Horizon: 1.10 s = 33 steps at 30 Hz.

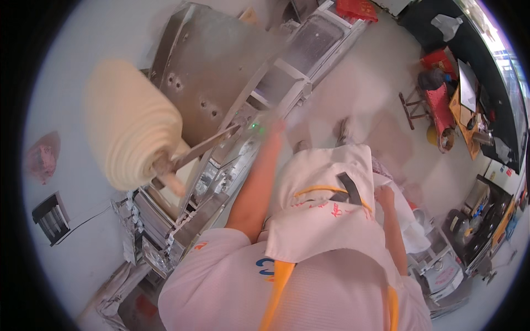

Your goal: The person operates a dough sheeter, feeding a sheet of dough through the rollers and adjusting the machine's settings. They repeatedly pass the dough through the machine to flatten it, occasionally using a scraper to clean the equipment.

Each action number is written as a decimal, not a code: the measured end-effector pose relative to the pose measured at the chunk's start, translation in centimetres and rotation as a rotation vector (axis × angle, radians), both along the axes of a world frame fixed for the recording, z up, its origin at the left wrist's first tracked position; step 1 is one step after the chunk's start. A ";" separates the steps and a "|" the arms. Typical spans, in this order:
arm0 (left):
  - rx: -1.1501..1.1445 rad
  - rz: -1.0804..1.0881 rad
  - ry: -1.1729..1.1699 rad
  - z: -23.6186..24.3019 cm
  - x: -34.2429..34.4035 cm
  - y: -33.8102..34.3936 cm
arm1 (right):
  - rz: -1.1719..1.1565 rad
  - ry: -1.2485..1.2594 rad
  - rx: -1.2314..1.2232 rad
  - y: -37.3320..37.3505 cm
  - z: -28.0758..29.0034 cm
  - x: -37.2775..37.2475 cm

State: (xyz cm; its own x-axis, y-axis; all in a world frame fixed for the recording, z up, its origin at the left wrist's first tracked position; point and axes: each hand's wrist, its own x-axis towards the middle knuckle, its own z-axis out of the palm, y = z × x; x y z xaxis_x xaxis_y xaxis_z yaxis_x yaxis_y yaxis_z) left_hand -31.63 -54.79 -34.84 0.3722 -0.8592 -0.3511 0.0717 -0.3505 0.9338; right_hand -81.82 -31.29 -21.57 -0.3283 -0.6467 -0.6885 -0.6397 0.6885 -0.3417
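overhead, the head view looks down on a big cream roll of dough sheet [132,124] wound on a rod [171,179] at the end of a steel machine [215,66]. the left hand [276,126] reaches out to the machine's frame near a small green light, well apart from the roll; it is blurred, so i cannot tell how open it is or whether it grips anything. the right hand [385,196] rests at the edge of the white apron [323,215], fingers seemingly curled on cloth. the roll looks heavy, soft and easily dented; i judge the rod ends the safest hold.
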 end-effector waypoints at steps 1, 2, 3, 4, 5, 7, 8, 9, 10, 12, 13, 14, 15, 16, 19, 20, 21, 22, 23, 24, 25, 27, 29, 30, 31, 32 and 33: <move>0.231 -0.084 0.090 2.9 -0.8 -0.7 | 0.086 -0.023 -0.031 -1.9 -2.0 -2.3; 0.523 -0.215 0.154 7.7 -1.8 -2.1 | 0.176 -0.044 -0.067 -4.0 -4.5 -4.9; 0.620 -0.283 0.134 11.8 -2.5 -2.6 | 0.200 -0.059 -0.051 -7.5 -5.5 -5.7; 0.616 -0.314 0.036 15.4 -3.6 -3.0 | 0.229 -0.075 -0.032 -11.1 -6.2 -6.4; 0.518 -0.347 -0.100 18.7 -4.7 -4.5 | 0.163 -0.037 0.007 -16.4 -4.2 -5.4; 0.099 -0.332 -0.797 21.7 -5.7 -8.0 | 0.237 -0.034 0.055 -25.6 -2.9 -5.6; -0.119 -0.338 -1.144 21.9 -5.4 -9.8 | 0.352 -0.056 0.022 -29.1 -4.0 -5.9; -0.026 -0.252 -1.217 21.5 -4.9 -11.3 | 0.401 -0.050 -0.039 -32.0 -5.4 -6.1; 0.063 -0.167 -1.281 20.3 -4.1 -13.3 | 0.446 -0.038 -0.102 -35.0 -7.1 -6.4; 0.229 0.010 -1.402 17.7 -2.2 -17.5 | 0.489 -0.081 -0.172 -39.6 -9.1 -6.1; 0.325 0.106 -1.456 16.4 -1.3 -18.4 | 0.501 -0.138 -0.167 -41.8 -8.8 -5.4; 0.471 0.133 -1.354 15.2 -0.5 -18.7 | 0.509 -0.195 -0.163 -43.7 -8.3 -4.6; 0.612 0.158 -1.243 14.1 0.3 -18.5 | 0.449 -0.262 -0.115 -45.2 -7.1 -3.8; 0.741 0.190 -1.130 13.2 1.1 -18.8 | 0.387 -0.330 -0.074 -46.9 -5.6 -2.5; 0.884 0.226 -1.096 13.0 1.6 -20.8 | 0.366 -0.427 -0.053 -50.1 -3.6 -0.2; 0.920 0.234 -1.138 13.3 1.7 -21.2 | 0.394 -0.446 -0.065 -51.3 -3.6 0.5; 0.964 0.233 -1.178 13.6 1.5 -21.1 | 0.412 -0.463 -0.073 -52.3 -3.8 1.4; 1.000 0.229 -1.221 13.9 1.3 -21.3 | 0.425 -0.480 -0.086 -53.2 -4.3 2.5; 0.951 0.220 -1.242 14.9 1.1 -21.3 | 0.431 -0.501 -0.098 -54.2 -5.0 3.8; 0.945 0.224 -1.264 14.9 1.3 -21.2 | 0.486 -0.528 -0.100 -55.3 -5.4 5.4; 0.941 0.226 -1.286 14.8 1.4 -20.9 | 0.538 -0.556 -0.100 -56.6 -6.0 7.2; 0.930 0.248 -1.271 15.2 1.2 -21.1 | 0.680 -0.609 -0.157 -59.2 -9.3 11.5; 0.877 0.288 -1.277 15.0 1.0 -20.6 | 0.857 -0.653 -0.254 -60.5 -13.1 15.6; 0.828 0.279 -1.282 14.8 1.1 -20.3 | 0.932 -0.730 -0.345 -61.1 -15.2 17.6; 0.778 0.272 -1.289 14.8 1.3 -20.2 | 1.005 -0.812 -0.438 -61.8 -17.5 19.9; 0.793 0.278 -1.299 15.1 1.2 -20.4 | 1.096 -0.827 -0.418 -62.4 -19.5 22.3; 0.802 0.283 -1.305 15.2 1.2 -20.9 | 1.187 -0.835 -0.401 -63.0 -21.6 24.6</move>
State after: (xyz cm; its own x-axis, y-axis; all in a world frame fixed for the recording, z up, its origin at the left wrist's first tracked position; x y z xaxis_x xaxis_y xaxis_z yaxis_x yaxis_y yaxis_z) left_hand -30.44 -75.69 -19.65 0.8859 -0.4635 0.0171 -0.4632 -0.8861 -0.0186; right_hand -57.20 -94.27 -43.16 0.8924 -0.4333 -0.1260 -0.2747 -0.2999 -0.9136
